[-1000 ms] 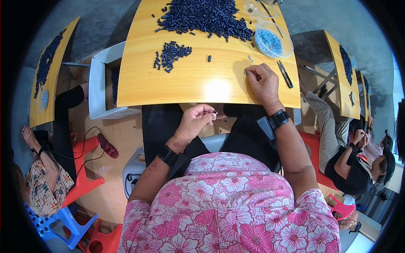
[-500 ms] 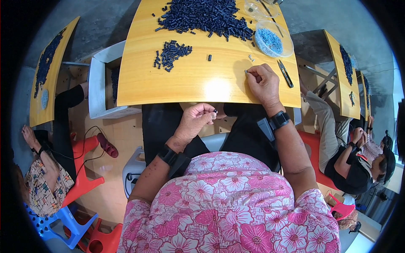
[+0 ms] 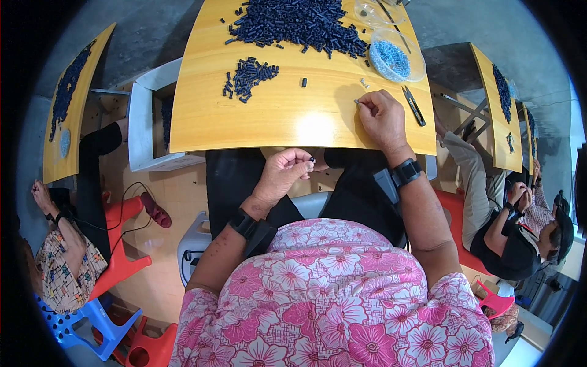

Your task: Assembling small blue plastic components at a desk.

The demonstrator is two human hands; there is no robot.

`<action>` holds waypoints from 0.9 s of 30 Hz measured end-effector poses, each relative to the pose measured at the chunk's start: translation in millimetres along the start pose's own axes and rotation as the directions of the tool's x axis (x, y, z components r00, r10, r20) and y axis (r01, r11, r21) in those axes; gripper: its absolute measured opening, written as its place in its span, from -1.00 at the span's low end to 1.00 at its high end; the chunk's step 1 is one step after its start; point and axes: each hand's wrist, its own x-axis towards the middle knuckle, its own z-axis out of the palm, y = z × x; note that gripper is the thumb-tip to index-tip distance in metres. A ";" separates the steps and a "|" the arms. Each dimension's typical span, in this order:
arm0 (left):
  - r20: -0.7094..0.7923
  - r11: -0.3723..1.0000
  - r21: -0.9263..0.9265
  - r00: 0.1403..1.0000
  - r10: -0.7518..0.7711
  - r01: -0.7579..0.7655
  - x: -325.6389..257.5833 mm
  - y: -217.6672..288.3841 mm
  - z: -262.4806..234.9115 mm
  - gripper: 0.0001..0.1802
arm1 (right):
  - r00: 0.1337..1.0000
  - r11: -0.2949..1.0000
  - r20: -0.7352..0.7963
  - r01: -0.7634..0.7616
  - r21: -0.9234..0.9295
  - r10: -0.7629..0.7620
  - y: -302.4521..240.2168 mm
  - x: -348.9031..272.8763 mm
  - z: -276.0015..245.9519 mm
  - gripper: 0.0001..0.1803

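Just off the near edge of the table [image 3: 244, 131], my left hand [image 3: 283, 174] is closed, with a small dark cylinder [image 3: 312, 159] pinched at the fingertips. Over the right part of the tabletop, my right hand [image 3: 384, 119] is closed in a pinch on a tiny pale piece [image 3: 356, 101], too small to make out fully. Loose pale bits [image 3: 364, 83] lie just beyond it. One dark cylinder [image 3: 304, 82] stands apart between a small heap of cylinders [image 3: 251, 78] and my right hand. Black thread snips [image 3: 414, 107] rest to the right.
A large pile of dark cylinders [image 3: 299, 24] covers the far tabletop. Beside it sits a clear round tub [image 3: 416, 66] of light-blue bits, with another clear container [image 3: 370, 13] behind. A white box [image 3: 143, 122] stands left below the table. Other people sit at tables on both sides.
My right hand has shifted very slightly away from me, keeping its pinch. My left hand stays almost in place with the dark cylinder.
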 end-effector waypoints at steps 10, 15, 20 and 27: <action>-0.021 1.000 -0.026 1.000 0.011 -0.011 -0.5 3.5 4.6 -0.86 | 0.996 0.996 0.047 -0.074 -0.041 0.076 -0.5 5.2 -1.7 -0.92; -0.006 1.000 -0.010 1.000 0.006 -0.006 -0.1 -0.5 1.6 -0.84 | 0.985 0.983 0.050 -0.169 0.071 0.165 -2.3 3.5 -1.6 -0.91; -0.038 0.999 -0.052 0.999 0.001 -0.003 -0.4 2.9 3.8 -0.83 | 0.978 0.915 0.126 -0.202 0.349 0.167 -16.0 -7.1 -11.7 -0.89; -0.036 0.996 -0.075 0.998 -0.048 0.046 0.9 4.7 1.7 -0.81 | 0.989 0.957 0.145 -0.015 0.289 -0.028 -9.7 -16.8 -3.4 -0.81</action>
